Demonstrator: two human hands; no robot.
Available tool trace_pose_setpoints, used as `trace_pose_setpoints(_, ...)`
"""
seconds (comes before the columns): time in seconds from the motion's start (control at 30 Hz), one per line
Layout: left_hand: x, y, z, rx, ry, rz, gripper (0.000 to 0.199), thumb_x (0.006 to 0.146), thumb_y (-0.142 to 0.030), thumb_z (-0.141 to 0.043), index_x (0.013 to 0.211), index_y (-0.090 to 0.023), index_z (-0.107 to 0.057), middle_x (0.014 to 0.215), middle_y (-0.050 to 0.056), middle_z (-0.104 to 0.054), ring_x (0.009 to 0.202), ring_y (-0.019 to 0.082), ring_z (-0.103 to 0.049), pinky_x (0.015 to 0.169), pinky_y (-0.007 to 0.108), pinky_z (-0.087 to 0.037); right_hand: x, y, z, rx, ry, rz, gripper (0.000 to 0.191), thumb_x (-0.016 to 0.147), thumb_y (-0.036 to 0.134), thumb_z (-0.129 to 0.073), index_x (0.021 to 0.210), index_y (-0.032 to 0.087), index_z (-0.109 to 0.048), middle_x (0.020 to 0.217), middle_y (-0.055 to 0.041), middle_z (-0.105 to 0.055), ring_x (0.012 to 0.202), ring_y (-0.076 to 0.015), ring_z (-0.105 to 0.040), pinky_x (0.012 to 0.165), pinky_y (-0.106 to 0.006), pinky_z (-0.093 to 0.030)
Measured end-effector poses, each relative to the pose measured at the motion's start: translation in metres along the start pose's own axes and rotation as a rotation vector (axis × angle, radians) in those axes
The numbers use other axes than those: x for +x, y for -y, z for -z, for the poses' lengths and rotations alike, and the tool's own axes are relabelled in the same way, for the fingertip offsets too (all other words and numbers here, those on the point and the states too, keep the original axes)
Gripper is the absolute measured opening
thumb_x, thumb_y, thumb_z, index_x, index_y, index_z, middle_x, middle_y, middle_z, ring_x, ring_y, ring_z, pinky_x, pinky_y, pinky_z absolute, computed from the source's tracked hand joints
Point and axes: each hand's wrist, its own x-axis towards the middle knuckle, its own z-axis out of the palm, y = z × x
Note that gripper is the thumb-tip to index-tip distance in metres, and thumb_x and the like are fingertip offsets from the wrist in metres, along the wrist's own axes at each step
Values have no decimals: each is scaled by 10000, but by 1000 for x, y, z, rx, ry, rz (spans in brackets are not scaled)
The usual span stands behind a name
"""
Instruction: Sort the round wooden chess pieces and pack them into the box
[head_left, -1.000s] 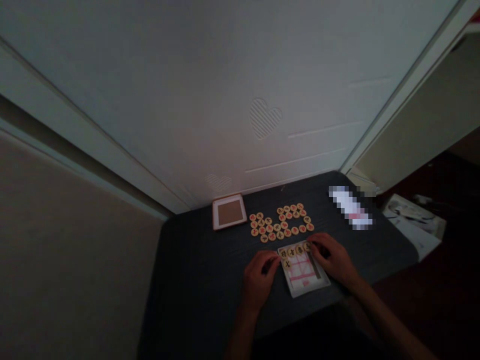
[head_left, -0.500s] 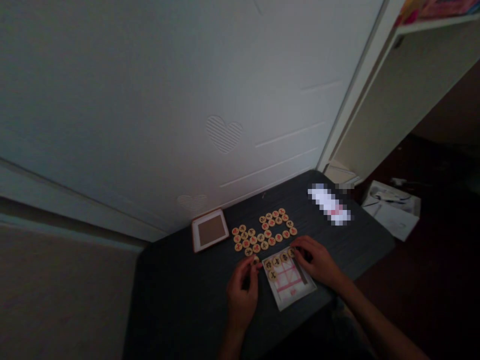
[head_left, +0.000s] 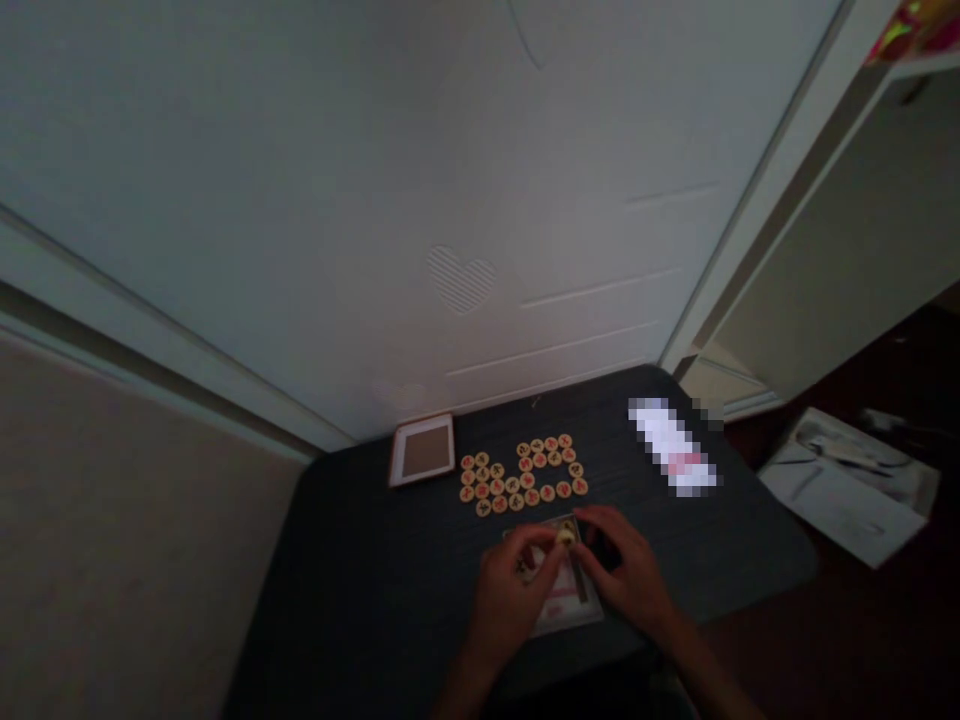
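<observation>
My left hand [head_left: 514, 590] pinches a round wooden Chinese chess piece [head_left: 566, 537] between thumb and forefinger over a shallow clear box [head_left: 574, 612] with pink lines printed in it. My right hand [head_left: 626, 565] is at the box's right side, thumb and forefinger apart, their tips close to that piece and the box's far corner. Whether they touch either is hard to make out. Pieces lying in the box are mostly hidden by my left hand. Beyond it, several more chess pieces [head_left: 532, 497] with red or black characters lie in rows on the dark table [head_left: 360, 580].
A shallow brown-rimmed box lid [head_left: 397, 470] lies at the table's back left, near the white panel [head_left: 337, 200]. A blurred-out white item [head_left: 671, 445] is at the right. Past the table's right edge stands a white box [head_left: 840, 500].
My left hand has moved right with a piece, from beside the box to over it. My right hand stays near the box's far right corner. The view has shifted slightly.
</observation>
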Motion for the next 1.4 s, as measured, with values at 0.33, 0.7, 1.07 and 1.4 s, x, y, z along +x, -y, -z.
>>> trace_pose_setpoints(0.33, -2, -15, -24, 3, -44, 112, 155, 907, -367, -645, 951, -260, -750, 857, 26, -777, 703, 177, -689, 668, 284, -578, -1, 1, 6, 114, 29, -14, 290, 925, 299, -613, 1209, 274, -668, 969, -60, -742, 842, -212, -714, 764, -321, -604)
trace_pose_setpoints(0.7, -32, 2, 11, 134, -110, 62, 220, 940, -301, -607, 1128, -283, -718, 1155, 68, -724, 1077, 230, -679, 964, 372, -563, 0, -14, 5, 80, 63, -70, 264, 984, 386, -561, 1187, 272, -684, 1036, -77, -716, 929, -232, -704, 802, -348, -606)
trace_pose_setpoints(1.07, -62, 48, 35, 337, 35, -59, 285, 885, -304, -680, 1169, -300, -694, 1040, 61, -720, 991, 259, -687, 1005, 503, -520, 0, 5, 4, -34, -46, -98, 298, 984, 425, -553, 1186, 258, -694, 1070, -89, -729, 947, -250, -711, 818, -379, -606)
trace_pose_setpoints(1.4, -60, 50, 36, 318, 21, -84, 269, 905, -273, -642, 1168, -309, -686, 1068, 48, -738, 1004, 257, -695, 987, 490, -524, -12, 48, -39, 3, 216, -88, 199, 959, 396, -590, 1048, 265, -710, 917, -39, -754, 784, -205, -723, 734, -315, -595)
